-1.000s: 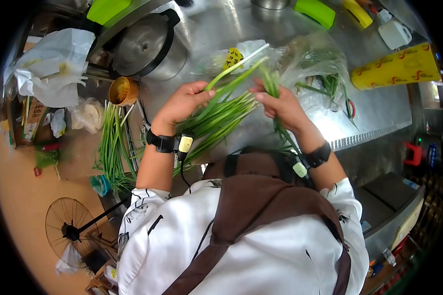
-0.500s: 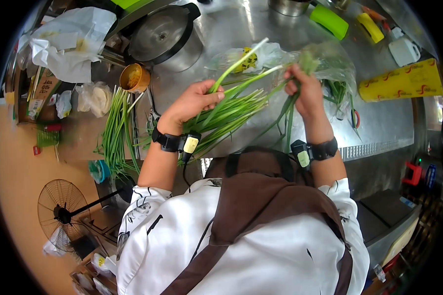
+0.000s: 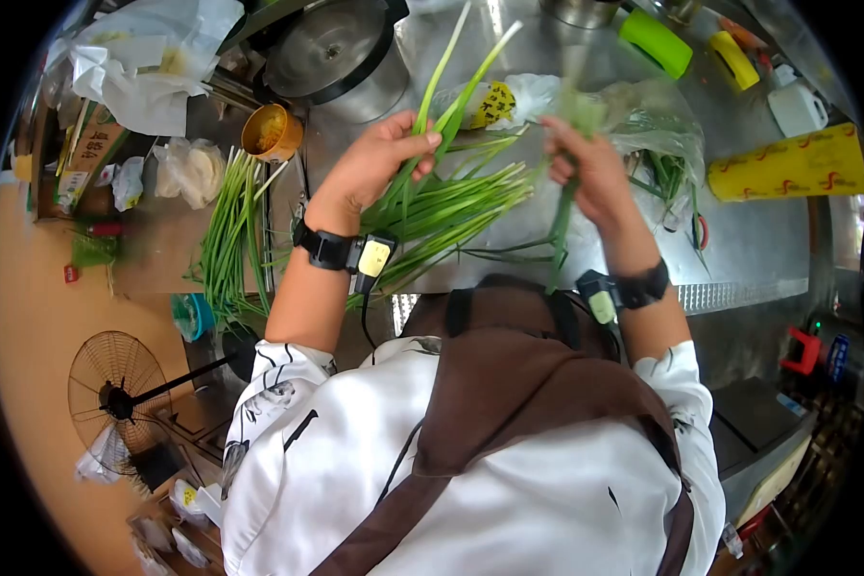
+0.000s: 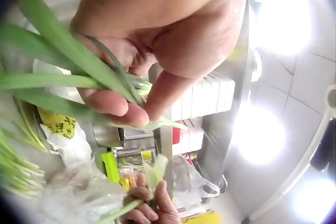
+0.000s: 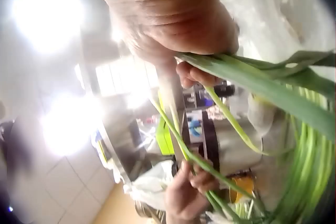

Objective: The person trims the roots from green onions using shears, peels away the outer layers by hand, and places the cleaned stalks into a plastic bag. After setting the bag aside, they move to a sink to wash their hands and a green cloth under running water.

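Observation:
My left hand [image 3: 379, 161] pinches two green onions [image 3: 475, 77] between thumb and fingers, their pale ends pointing up and away. In the left wrist view, flat green leaves [image 4: 73, 48] run out from under the fingers. To the right, my right hand [image 3: 593, 173] grips more green onions [image 3: 563, 226], blurred at the upper end, with leaves hanging below the fist. In the right wrist view, broad leaves [image 5: 273, 92] trail from the palm. Below and between the hands, a heap of green onions [image 3: 461, 211] lies on the steel table [image 3: 662, 259].
A second bundle of green onions [image 3: 228, 226] lies left, by an orange cup [image 3: 283, 144]. Behind stand a lidded pot [image 3: 370, 91] and a plastic bag with a yellow label [image 3: 494, 106]. At right are a clear bag of greens [image 3: 658, 120] and a yellow roll [image 3: 787, 165].
My right hand has moved right, away from the left, with its green onions. The left hand's green onions now stand higher and more upright. The head view has shifted slightly.

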Tool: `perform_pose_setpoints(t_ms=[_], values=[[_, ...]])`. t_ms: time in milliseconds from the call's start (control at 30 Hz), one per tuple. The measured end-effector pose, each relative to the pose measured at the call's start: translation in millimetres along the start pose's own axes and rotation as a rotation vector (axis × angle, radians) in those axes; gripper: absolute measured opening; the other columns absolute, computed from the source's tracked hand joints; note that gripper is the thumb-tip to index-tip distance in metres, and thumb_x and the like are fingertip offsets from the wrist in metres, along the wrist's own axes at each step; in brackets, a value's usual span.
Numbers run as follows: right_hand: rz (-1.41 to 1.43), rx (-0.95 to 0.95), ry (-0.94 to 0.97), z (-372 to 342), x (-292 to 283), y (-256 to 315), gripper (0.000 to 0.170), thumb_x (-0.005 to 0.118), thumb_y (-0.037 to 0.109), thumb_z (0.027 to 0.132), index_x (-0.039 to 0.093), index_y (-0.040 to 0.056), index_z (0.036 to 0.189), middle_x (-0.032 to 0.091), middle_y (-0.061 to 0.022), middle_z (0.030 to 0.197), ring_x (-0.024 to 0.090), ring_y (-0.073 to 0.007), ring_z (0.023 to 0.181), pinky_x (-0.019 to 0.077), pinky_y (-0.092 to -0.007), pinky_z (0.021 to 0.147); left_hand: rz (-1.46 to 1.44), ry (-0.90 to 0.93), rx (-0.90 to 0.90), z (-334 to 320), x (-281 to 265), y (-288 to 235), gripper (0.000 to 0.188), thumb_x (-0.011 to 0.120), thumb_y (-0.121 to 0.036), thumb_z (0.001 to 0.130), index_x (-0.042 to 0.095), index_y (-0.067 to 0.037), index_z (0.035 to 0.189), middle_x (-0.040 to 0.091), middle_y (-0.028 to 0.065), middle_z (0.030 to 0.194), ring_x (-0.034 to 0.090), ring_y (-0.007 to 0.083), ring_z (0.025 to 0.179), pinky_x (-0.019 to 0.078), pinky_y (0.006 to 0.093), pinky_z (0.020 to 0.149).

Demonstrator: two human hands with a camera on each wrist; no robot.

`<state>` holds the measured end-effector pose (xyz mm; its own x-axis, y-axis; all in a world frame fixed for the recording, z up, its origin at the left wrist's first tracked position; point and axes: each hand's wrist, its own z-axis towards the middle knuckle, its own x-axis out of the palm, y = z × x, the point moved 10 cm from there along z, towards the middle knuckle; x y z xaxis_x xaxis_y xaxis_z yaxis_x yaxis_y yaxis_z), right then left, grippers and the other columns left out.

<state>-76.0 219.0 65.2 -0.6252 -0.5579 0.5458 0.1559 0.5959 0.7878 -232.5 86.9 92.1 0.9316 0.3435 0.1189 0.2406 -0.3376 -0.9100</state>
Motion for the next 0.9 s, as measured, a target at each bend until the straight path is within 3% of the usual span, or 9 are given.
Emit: perform_pose_setpoints(t_ms=[100,167,200,433,500,567,700,900], values=[[-0.055,0.077,0.047,9,44,-17,0.025,0.064,0.018,0.084,0.059,-0.0003,0.100,0.050,0.0011,0.070,0.039,-0.0062,0.051,0.0308,-0.0211,0.048,-0.038,0.053,0.040,6,12,-15,0.020,0.062,-0.016,0.085,0.054,-0.003,0.097,0.054,0.0018,0.080,0.053,0.0110,0.068,0.0417,0.0237,0.060],[-0.153,0.069,0.204,16,75,-18,0.021,0.066,0.018,0.083,0.057,0.0016,0.090,0.047,0.0019,0.064,0.038,-0.0066,0.050,0.0306,-0.0216,0.048,-0.062,0.112,0.032,8,19,-18,0.021,0.062,-0.019,0.085,0.054,-0.003,0.097,0.055,0.0017,0.080,0.054,0.0116,0.069,0.0425,0.0248,0.061],[-0.140,0.065,0.167,22,74,-22,0.022,0.068,0.019,0.080,0.055,0.0011,0.085,0.050,-0.0005,0.068,0.040,-0.0069,0.049,0.0307,-0.0236,0.045,-0.060,0.111,0.032,9,18,-18,0.021,0.062,-0.019,0.085,0.054,-0.003,0.097,0.055,0.0017,0.080,0.054,0.0116,0.069,0.0425,0.0248,0.061],[-0.036,0.195,0.261,18,79,-32,0.019,0.063,0.018,0.084,0.056,0.0001,0.085,0.051,-0.0018,0.068,0.039,-0.0071,0.047,0.0306,-0.0233,0.044,-0.015,0.148,0.001,9,13,-21,0.019,0.058,-0.020,0.089,0.054,-0.006,0.100,0.054,0.0004,0.080,0.052,0.0108,0.070,0.0416,0.0251,0.062],[0.014,0.254,0.442,13,93,-33,0.020,0.058,0.019,0.087,0.057,-0.0004,0.088,0.051,-0.0015,0.068,0.037,-0.0063,0.046,0.0309,-0.0227,0.044,0.003,0.137,-0.017,12,8,-19,0.019,0.058,-0.021,0.089,0.054,-0.006,0.100,0.054,0.0003,0.080,0.051,0.0103,0.070,0.0416,0.0250,0.061],[0.016,0.256,0.431,9,95,-28,0.020,0.057,0.020,0.088,0.058,-0.0002,0.089,0.051,-0.0011,0.067,0.036,-0.0059,0.046,0.0307,-0.0224,0.044,0.043,0.234,0.054,15,13,-22,0.019,0.059,-0.021,0.088,0.055,-0.006,0.100,0.054,-0.0004,0.078,0.051,0.0087,0.069,0.0409,0.0238,0.057],[-0.032,0.223,0.372,11,83,-22,0.018,0.057,0.020,0.088,0.058,0.0015,0.090,0.049,0.0000,0.064,0.035,-0.0052,0.045,0.0296,-0.0217,0.043,0.067,0.232,0.071,13,23,-24,0.021,0.061,-0.021,0.087,0.056,-0.005,0.099,0.054,-0.0010,0.075,0.049,0.0071,0.066,0.0392,0.0216,0.054],[0.063,0.015,0.120,20,40,6,0.018,0.058,0.021,0.088,0.056,0.0041,0.084,0.047,0.0017,0.062,0.033,-0.0054,0.044,0.0288,-0.0217,0.042,0.138,0.078,0.022,6,9,-14,0.018,0.059,-0.020,0.088,0.058,-0.005,0.098,0.053,-0.0024,0.070,0.042,0.0038,0.052,0.0336,0.0181,0.049]])
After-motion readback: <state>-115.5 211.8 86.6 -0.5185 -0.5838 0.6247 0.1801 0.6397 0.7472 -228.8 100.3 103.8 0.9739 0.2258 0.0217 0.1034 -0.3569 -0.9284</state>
